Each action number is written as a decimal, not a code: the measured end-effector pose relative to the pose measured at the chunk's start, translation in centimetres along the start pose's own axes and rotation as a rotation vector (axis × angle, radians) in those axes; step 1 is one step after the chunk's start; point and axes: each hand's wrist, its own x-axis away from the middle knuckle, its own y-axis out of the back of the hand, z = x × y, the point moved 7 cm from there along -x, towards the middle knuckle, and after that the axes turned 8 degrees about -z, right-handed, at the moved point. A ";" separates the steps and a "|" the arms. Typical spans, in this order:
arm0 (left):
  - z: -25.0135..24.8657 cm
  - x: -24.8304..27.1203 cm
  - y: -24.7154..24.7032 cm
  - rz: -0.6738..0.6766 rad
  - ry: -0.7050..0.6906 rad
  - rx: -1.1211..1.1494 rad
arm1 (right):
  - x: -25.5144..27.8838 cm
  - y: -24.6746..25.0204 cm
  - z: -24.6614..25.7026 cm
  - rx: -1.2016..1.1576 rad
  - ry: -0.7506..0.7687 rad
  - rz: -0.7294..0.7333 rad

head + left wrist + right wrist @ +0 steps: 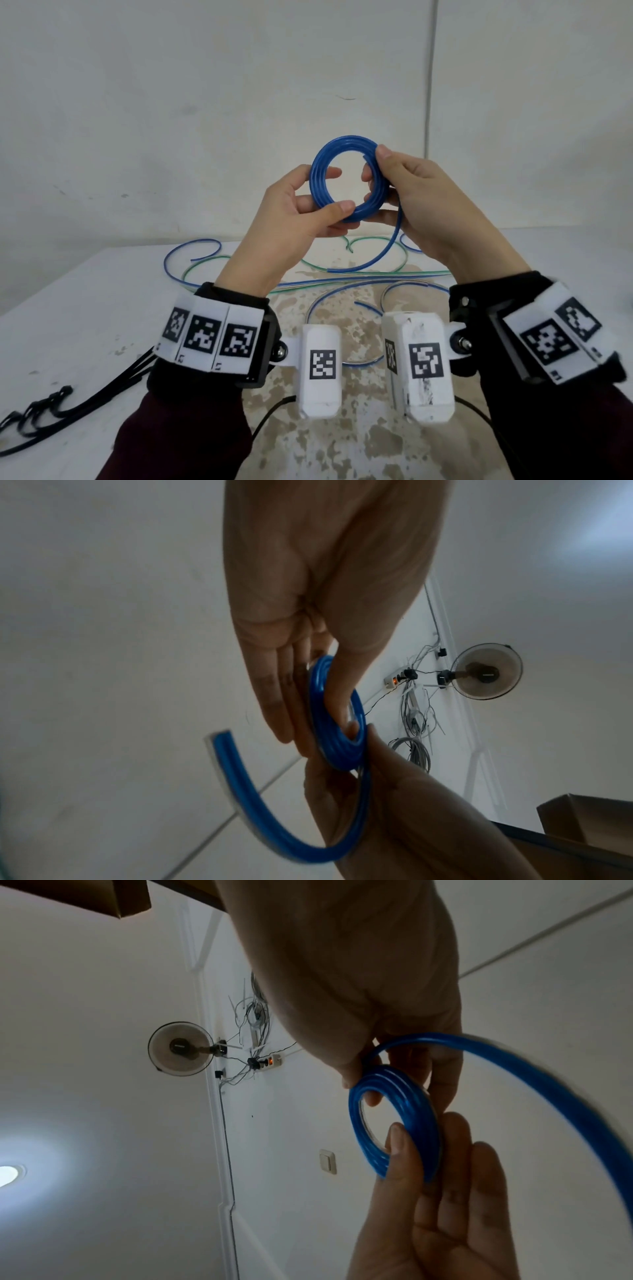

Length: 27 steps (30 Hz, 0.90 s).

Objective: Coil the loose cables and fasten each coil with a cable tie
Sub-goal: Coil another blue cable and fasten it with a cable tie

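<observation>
In the head view, at the centre of the frame, we see a glossy blue plastic cable wound into a round coil [349,181], held up above a white, stained table [85,308]. The left hand [301,212] pinches the coil's lower left arc between thumb and fingers; the right hand [414,198] is clamped on its right side, and a loose blue tail [383,250] curves down below it. Loose blue and green cables [359,274] lie on the table behind the wrists, and black cable ties [68,404] lie at lower left. In the left wrist view the coil [337,723] sits mid-frame between both hands. In the right wrist view it [394,1123] sits right of centre, gripped from above and below.
</observation>
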 end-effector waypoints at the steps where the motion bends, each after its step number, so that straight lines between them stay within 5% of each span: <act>1: 0.0 0.0 0.0 -0.001 -0.009 -0.023 | 0.0 0.0 -0.1 0.024 0.004 -0.007; 12: 0.8 0.0 0.1 -0.081 0.018 -0.112 | -0.7 0.9 -0.9 0.343 0.170 -0.158; 17: -0.8 0.3 0.4 0.031 0.038 -0.101 | -0.2 0.3 0.3 0.192 0.143 -0.020; 27: -1.2 0.4 1.4 0.089 0.088 -0.059 | 0.7 -0.4 0.7 0.281 0.129 0.201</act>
